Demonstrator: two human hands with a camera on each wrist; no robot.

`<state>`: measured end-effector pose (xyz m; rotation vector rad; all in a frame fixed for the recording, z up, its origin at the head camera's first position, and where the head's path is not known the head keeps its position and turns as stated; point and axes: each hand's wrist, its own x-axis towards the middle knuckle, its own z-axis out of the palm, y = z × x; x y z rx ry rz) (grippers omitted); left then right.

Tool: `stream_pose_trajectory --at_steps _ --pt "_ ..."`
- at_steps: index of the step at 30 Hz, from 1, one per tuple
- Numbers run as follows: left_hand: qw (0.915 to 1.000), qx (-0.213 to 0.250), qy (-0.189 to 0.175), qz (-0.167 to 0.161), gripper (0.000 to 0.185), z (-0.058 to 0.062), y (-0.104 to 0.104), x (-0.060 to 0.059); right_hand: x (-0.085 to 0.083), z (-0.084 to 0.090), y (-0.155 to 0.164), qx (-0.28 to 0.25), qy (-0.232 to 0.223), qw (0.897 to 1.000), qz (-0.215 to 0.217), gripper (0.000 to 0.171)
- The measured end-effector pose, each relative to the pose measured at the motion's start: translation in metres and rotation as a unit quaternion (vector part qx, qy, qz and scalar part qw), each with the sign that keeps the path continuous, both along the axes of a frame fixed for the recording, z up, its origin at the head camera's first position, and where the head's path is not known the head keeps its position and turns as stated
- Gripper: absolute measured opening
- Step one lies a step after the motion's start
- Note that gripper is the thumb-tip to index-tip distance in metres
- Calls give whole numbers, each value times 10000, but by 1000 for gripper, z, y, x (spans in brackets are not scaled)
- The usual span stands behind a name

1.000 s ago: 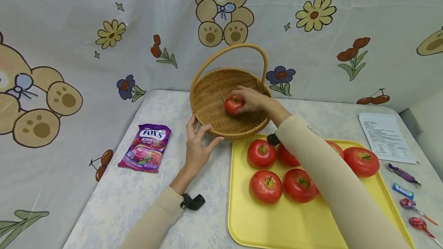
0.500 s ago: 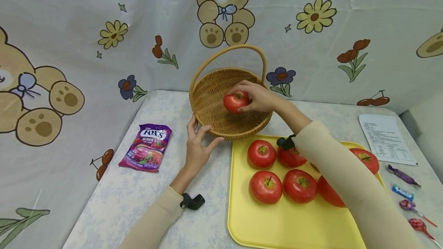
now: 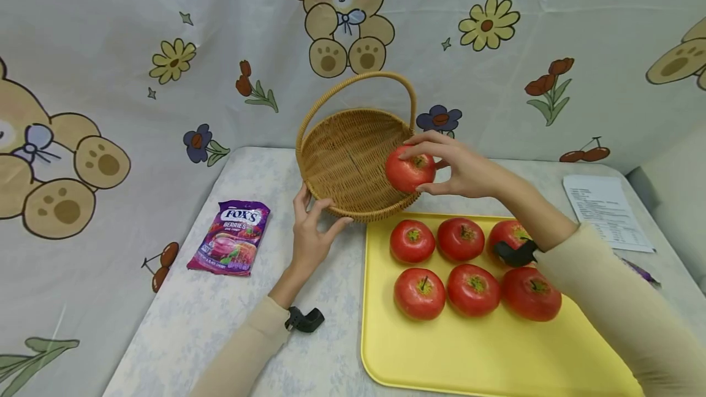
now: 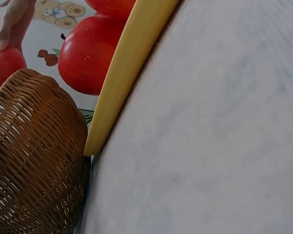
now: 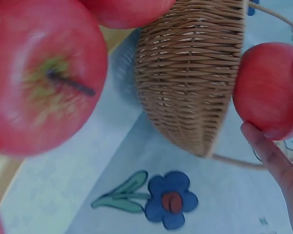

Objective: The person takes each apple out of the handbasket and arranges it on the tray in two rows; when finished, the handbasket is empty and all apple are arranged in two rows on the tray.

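Observation:
A red apple (image 3: 409,170) is pinched between the fingers and thumb of my right hand (image 3: 463,167), overlapping the right rim of the wicker basket in the head view. The basket (image 3: 347,158) stands at the back of the table, its tall handle arching up and bare weave showing inside. My left hand (image 3: 314,231) holds the basket's near left side, fingers spread along the rim. In the left wrist view, part of that hand shows at the edge of the woven wall (image 4: 39,161). The right wrist view shows the held apple (image 5: 271,90) beside the basket's rim.
Several red apples (image 3: 475,290) sit in two rows on a yellow tray (image 3: 441,360) right of the basket. A purple candy bag (image 3: 231,238) lies to the left. A printed paper (image 3: 607,210) and a wrapped candy (image 3: 640,271) lie at the right. Patterned cloth (image 3: 220,17) hangs behind.
My right hand has carried the apple from inside the basket toward the right, to its right rim. My left hand stays at the basket. More of the tray's apples show.

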<state>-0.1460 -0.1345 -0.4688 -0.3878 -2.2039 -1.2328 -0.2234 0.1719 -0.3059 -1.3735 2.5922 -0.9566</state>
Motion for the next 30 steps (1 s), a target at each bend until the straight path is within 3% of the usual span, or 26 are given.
stream_pose_trajectory --at_steps 7,13,23,30 --pt "9998 -26 -139 108 41 -2 -4 2 33 8 35 6 420 9989 -209 63" --pt "10000 20 1 -56 40 -2 -5 -1 67 6 70 210 475 9953 -819 70" --pt "10000 -83 4 -29 39 -1 -3 -1 115 -17 134 376 487 9882 -1401 77" --pt "10000 -83 14 -30 40 -1 -4 -3 148 -42 180 618 -19 9771 -2037 79"
